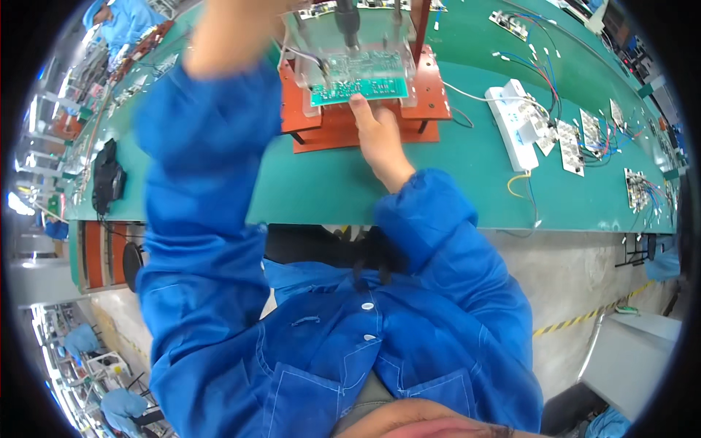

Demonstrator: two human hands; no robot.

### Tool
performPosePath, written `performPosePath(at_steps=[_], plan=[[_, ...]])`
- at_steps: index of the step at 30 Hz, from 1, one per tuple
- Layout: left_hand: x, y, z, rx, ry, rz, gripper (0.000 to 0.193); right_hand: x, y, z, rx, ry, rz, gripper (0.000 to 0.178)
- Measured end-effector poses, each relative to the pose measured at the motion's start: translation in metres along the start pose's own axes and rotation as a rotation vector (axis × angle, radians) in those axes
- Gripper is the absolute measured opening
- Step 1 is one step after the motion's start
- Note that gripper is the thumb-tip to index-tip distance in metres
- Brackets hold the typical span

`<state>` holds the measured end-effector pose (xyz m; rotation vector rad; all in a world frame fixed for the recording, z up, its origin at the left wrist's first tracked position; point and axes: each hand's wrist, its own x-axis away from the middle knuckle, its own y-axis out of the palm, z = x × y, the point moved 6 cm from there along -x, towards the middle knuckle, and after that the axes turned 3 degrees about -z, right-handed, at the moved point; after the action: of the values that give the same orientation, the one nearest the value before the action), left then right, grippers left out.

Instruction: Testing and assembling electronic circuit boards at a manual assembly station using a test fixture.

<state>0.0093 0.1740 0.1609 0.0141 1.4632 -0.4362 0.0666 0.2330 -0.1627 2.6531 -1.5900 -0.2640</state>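
Right hand stretched forward over the green bench mat, fingers curled under, thumb tip pressed against the near edge of the green circuit board; no closed grip around the board visible, only that touch at its edge. Circuit board lying flat in the orange-red test fixture, beneath a clear plastic plate carried on upright posts, near edge of the board poking out toward the wearer. Left hand raised high at the upper left of the fixture, blurred and partly cut by the frame's top edge; open or closed impossible to tell, nor whether anything is held. Both forearms in loose blue coat sleeves, left sleeve bulking across the left half of the view, right sleeve rising from the lower middle. Fixture standing on the mat near the bench's far middle, thin wires trailing off its right side. To the right, well apart from the hands, a white power strip lying lengthwise, then several small white circuit boards with red, blue and black leads spread along the mat toward the right rim. At the left end of the bench, a black object lying on the mat, kind unclear. Beyond the bench edge below, grey floor with a yellow-and-black striped line. Other workers in blue coats at the upper left and lower left rims, small and indistinct.
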Motion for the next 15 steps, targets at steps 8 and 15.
performPosePath(at_steps=[8,15], plan=[[0.122,-0.030,0.008,0.077,0.306,-0.152,0.041,0.008,0.005,-0.006,0.025,0.041,-0.083,0.064],[0.271,-0.207,-0.068,-0.314,-0.358,-0.252,0.030,0.005,0.009,0.009,0.065,-0.049,0.010,0.054]])
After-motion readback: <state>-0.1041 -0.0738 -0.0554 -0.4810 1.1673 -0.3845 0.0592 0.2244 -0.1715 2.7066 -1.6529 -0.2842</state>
